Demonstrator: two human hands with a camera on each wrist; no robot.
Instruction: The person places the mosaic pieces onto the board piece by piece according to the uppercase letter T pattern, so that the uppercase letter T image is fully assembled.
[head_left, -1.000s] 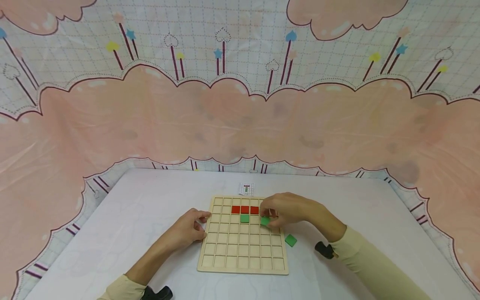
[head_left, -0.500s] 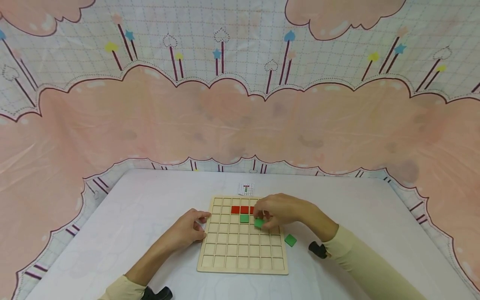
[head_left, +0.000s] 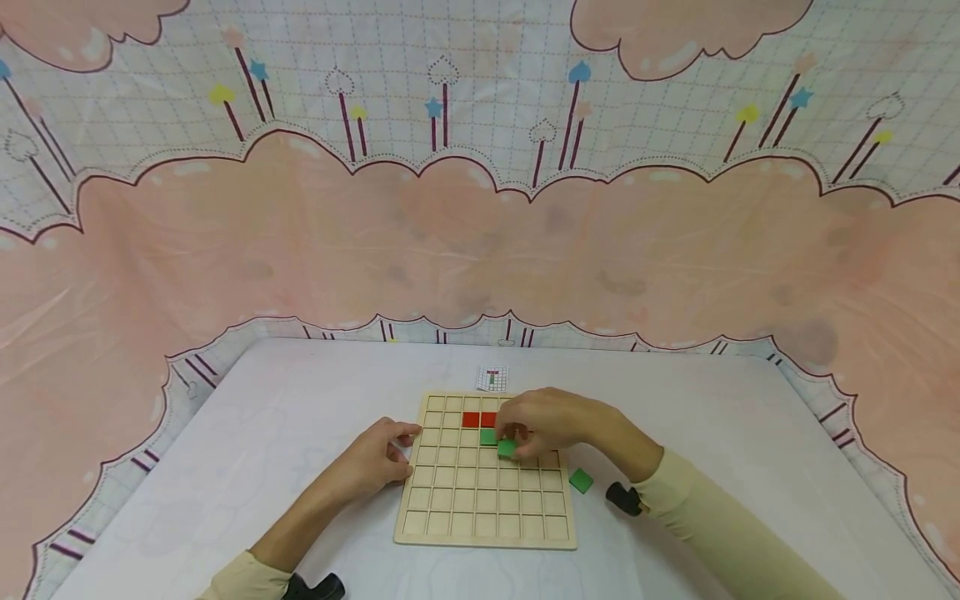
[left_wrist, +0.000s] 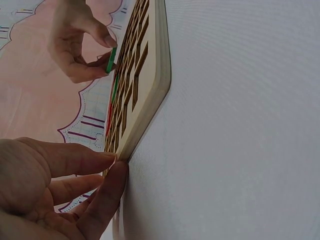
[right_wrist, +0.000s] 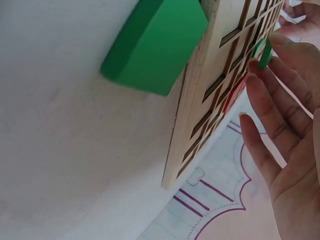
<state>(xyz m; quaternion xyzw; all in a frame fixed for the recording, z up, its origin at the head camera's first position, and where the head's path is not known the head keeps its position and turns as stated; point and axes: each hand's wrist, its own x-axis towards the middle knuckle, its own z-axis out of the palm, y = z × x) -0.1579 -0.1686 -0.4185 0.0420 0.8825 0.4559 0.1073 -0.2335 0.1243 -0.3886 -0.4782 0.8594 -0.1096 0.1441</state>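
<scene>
My right hand [head_left: 536,421] pinches a green square tile [head_left: 507,450] between thumb and fingers, over the wooden grid board [head_left: 487,502]. In the right wrist view that held tile [right_wrist: 266,54] stands nearly on edge. Fingertips of my left hand [head_left: 371,458] rest against the board's left edge, thumb and finger spread along it. Another green tile [head_left: 488,436] lies in a cell just left of the held one. Above it sit two visible red tiles [head_left: 471,420]; the right hand covers the row's right end in the head view.
A loose green tile [head_left: 581,480] lies on the white tabletop [head_left: 300,383], just off the board's right side. Behind the board is a small card [head_left: 492,378] printed with a grid and a coloured T-like pattern. A patterned cloth [head_left: 480,250] hangs at the back.
The right hand has moved left and slightly toward me over the board, carrying its green tile closer to the placed green one. It now covers the rightmost red tile. The left hand stays still.
</scene>
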